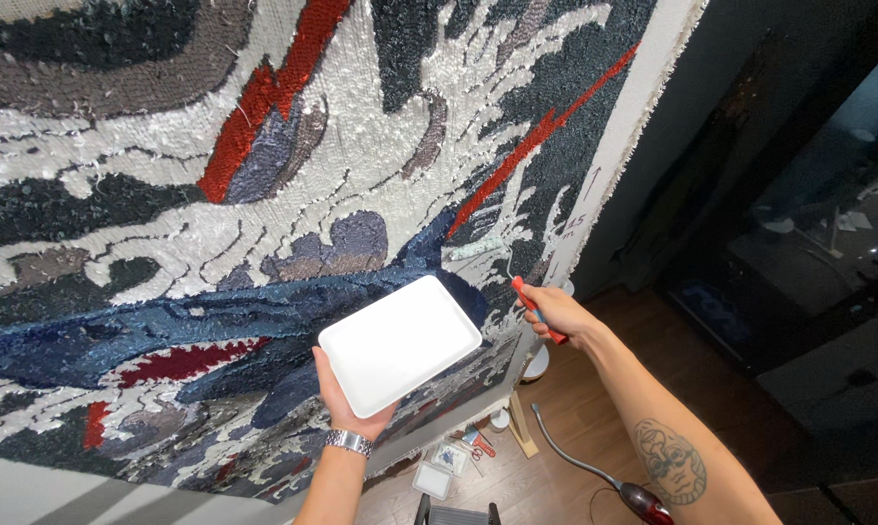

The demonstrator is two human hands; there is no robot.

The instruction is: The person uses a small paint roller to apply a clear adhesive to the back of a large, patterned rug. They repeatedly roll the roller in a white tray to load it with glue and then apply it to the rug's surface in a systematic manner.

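Note:
A large tufted rug [264,194] in white, dark blue, grey and red hangs stretched upright on a frame in front of me. My left hand [347,403] holds a white rectangular tray [400,342] from below, tilted up near the rug. My right hand [556,313] grips the red handle of a small paint roller [480,250], whose pale sleeve rests against the rug's lower right part.
The rug's white cloth border [624,146] runs down the right side. Below, on the wooden floor [565,437], lie a small white container, scissors and a grey hose with a red end [643,501]. A dark glass wall [808,214] stands at the right.

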